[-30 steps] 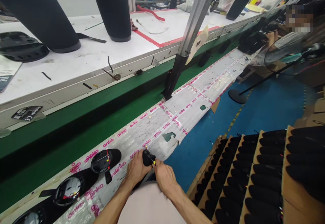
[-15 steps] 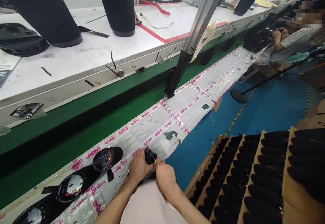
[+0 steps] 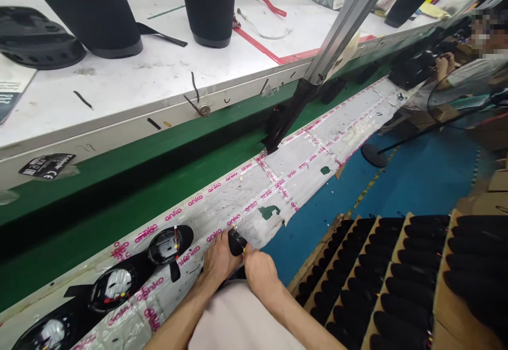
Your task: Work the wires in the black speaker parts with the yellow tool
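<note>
A small black part (image 3: 237, 242) with thin yellow and red wires sits at the near edge of a taped grey work strip (image 3: 254, 196). My left hand (image 3: 217, 261) is wrapped round its left side. My right hand (image 3: 260, 272) pinches at its right side, where the wires come out. Both hands are closed and press together over my lap. To the left on the strip lie black round assemblies with shiny discs and wires, the nearest assembly (image 3: 169, 245) about a hand's width from my left hand.
A green conveyor belt (image 3: 119, 191) runs beyond the strip, and a white bench (image 3: 130, 85) behind it carries tall black cylinders. Cardboard trays of black parts (image 3: 400, 281) stand at my right on the blue floor. A floor fan (image 3: 456, 101) and another person are at the far right.
The view has tilted slightly, shifting the scene down and right. My hands stay together on the small black part with only small finger movements.
</note>
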Action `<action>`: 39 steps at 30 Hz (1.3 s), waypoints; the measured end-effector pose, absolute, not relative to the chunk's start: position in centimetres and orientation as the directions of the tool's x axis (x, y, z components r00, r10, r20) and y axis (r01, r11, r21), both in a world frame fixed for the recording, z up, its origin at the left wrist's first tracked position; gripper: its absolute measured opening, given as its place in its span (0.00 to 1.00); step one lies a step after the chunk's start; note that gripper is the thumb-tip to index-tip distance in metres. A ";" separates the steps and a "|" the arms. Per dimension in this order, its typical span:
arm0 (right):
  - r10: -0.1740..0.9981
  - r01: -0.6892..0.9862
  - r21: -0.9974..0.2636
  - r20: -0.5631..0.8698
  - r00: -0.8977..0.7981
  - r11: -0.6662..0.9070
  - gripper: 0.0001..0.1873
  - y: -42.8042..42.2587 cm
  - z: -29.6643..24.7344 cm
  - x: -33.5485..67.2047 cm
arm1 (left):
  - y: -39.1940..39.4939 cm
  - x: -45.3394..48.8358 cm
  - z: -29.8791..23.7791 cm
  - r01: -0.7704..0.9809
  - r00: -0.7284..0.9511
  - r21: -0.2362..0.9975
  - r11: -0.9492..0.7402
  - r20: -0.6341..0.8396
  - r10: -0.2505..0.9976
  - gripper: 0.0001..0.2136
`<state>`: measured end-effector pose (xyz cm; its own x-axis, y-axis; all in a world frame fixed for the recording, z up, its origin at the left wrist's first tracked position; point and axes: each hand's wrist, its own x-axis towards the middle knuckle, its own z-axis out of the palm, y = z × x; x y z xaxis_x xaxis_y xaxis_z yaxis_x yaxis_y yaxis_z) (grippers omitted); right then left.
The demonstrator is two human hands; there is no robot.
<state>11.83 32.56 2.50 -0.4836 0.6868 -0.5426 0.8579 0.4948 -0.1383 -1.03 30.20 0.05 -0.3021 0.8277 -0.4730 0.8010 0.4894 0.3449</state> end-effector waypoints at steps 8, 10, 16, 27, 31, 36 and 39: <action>0.647 0.856 -0.139 -0.597 -0.473 0.498 0.19 33.1 2.3 12.6 | 29.7 -0.7 -0.5 0.836 -0.257 0.346 0.426 -0.439 0.861 0.36; 0.648 0.855 -0.148 -0.593 -0.479 0.497 0.16 33.0 1.8 12.8 | 29.9 -1.0 -0.3 0.822 -0.258 0.369 0.434 -0.439 0.861 0.35; 0.654 0.856 -0.170 -0.578 -0.488 0.488 0.14 32.9 0.8 12.3 | 30.3 -1.9 -0.5 0.794 -0.245 0.410 0.450 -0.462 0.853 0.35; 0.714 0.813 -0.342 -0.393 -0.579 0.471 0.12 32.9 0.0 13.8 | 30.4 -2.8 -0.9 0.779 -0.230 0.438 0.449 -0.466 0.854 0.35; 0.801 0.837 -0.367 -0.298 -0.520 0.406 0.18 32.8 0.7 14.5 | 30.1 -2.6 -0.6 0.773 -0.233 0.439 0.458 -0.475 0.848 0.34; 0.798 0.852 -0.370 -0.343 -0.495 0.370 0.16 33.4 1.7 14.1 | 29.9 -1.9 -0.4 0.794 -0.256 0.400 0.458 -0.464 0.848 0.34; 0.777 0.848 -0.370 -0.370 -0.510 0.380 0.14 33.0 1.6 13.6 | 29.9 -1.4 -0.3 0.809 -0.270 0.370 0.457 -0.456 0.848 0.35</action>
